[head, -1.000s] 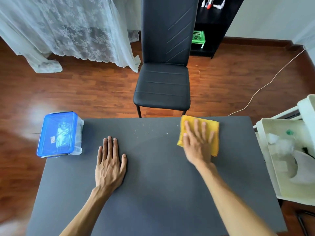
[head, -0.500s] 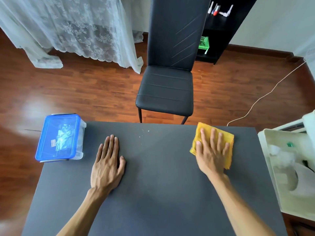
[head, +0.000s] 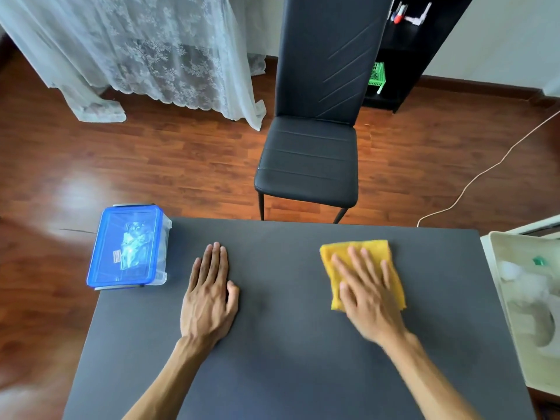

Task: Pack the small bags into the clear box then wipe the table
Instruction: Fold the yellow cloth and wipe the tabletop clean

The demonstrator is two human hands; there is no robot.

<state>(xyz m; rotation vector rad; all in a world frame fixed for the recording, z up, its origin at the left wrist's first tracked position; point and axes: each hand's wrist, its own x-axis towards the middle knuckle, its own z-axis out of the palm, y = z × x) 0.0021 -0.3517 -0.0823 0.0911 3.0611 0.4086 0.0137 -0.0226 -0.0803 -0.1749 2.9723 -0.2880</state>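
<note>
A dark grey matte rectangular table [head: 272, 374] fills the lower part of the view, and the packing half of the job looks finished: the clear plastic box with a blue snap-on lid [head: 128, 247] sits closed at the table's far left corner, slightly overhanging the edge, with small shiny bags [head: 133, 247] visible through the lid. The right hand [head: 368, 294] lies flat, fingers spread, palm down on a folded yellow microfibre cloth [head: 359, 253], pressing it to the surface rather than pinching it; the hand and forearm are blurred, which suggests a wiping stroke. The cloth's long axis runs roughly away from the person, toward the far edge, and it lies on the right half of the table, near the far right corner. The left hand [head: 209, 294] rests open and flat on the bare tabletop, fingers together, grasping nothing, just right of the box and apparently bracing. The relation that matters next is sideways: the unwiped stretch lies left of the cloth, between the two hands and nearer the person, so the right hand, already on the cloth, is the one placed to sweep it leftward and back. The left hand and the box both stand in that path and would likely need shifting. A black padded chair [head: 307, 165] stands beyond the far edge, well clear.
</note>
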